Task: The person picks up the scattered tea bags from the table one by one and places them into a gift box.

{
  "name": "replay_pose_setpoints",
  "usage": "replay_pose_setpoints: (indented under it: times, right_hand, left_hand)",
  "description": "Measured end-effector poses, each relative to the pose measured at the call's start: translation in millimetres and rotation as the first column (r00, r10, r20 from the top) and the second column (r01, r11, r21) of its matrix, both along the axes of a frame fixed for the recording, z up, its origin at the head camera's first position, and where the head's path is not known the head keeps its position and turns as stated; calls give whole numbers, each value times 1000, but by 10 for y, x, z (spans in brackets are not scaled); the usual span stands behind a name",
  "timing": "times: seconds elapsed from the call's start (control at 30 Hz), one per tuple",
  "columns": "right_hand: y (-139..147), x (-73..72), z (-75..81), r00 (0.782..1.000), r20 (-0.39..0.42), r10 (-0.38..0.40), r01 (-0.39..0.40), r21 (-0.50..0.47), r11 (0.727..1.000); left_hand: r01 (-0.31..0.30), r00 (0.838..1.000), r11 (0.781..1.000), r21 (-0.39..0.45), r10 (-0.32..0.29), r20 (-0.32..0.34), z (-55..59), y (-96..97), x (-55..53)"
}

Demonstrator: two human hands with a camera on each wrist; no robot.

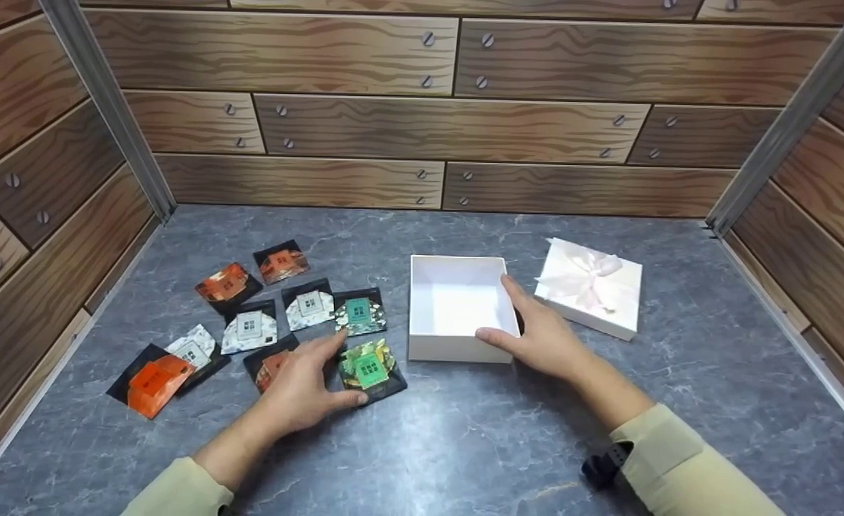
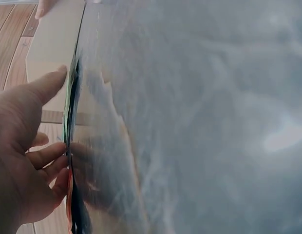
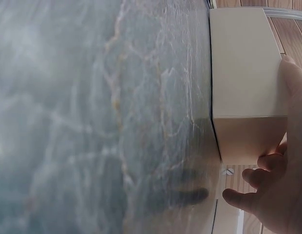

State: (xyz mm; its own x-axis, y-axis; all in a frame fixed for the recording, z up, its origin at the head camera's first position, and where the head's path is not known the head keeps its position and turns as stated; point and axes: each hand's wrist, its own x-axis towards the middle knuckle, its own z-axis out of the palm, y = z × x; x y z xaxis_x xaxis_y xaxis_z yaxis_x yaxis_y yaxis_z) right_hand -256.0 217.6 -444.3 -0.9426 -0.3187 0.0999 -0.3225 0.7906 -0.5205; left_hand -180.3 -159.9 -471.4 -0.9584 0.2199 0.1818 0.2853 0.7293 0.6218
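A square white gift box (image 1: 458,347) stands uncovered on the grey marbled tabletop. My right hand (image 1: 547,337) holds its right front corner, thumb over the front rim and index finger along the right side; in the right wrist view, other fingers stretch past the wall. My left hand (image 1: 300,387) spreads over the packets on the left. Its thumb tip lies at the lower edge of a green-labelled black packet (image 1: 370,369), and its fingertips are at a teal-labelled packet (image 1: 360,309). Partly beneath this hand lies a reddish-brown packet (image 1: 268,362).
The white box lid (image 1: 594,287) with a pale pink ribbon bow lies right of the box. Several more flat packets spread leftward, including a white-labelled packet (image 1: 250,326) and a bright orange packet (image 1: 153,383). Wood-patterned walls (image 1: 350,129) enclose the tabletop on three sides.
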Motion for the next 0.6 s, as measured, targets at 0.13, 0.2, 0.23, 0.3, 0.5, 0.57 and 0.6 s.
replay_pose_setpoints:
  times: [0.13,0.2,0.23,0.3,0.5,0.57,0.6]
  right_hand:
    - [1,-5,-14,1000,4,-3,3,-9,1000]
    - [0,-10,-19,1000,4,-1,1,-13,1000]
    - [0,-13,-25,1000,4,0,0,-15,1000]
    - [-2,-14,-31,1000,3,3,-3,-17,1000]
    - [-6,-4,-26,1000,-3,11,-12,-22,1000]
    - [-4,-3,-21,1000,-3,11,-12,-21,1000]
    - [-3,-2,-18,1000,-3,10,-10,-20,1000]
  left_hand:
    - [-4,1000,999,-40,5,22,-5,12,-20]
    - [-8,999,999,-50,10,35,-3,17,-33]
    - [-9,999,998,-54,12,41,-3,18,-37]
    - [-11,999,998,-60,14,53,-2,19,-46]
    - [-4,998,997,-75,8,55,28,35,-55]
    - [5,999,997,-82,-2,39,48,45,-52]
    - [12,1000,996,-87,-9,26,60,51,-47]
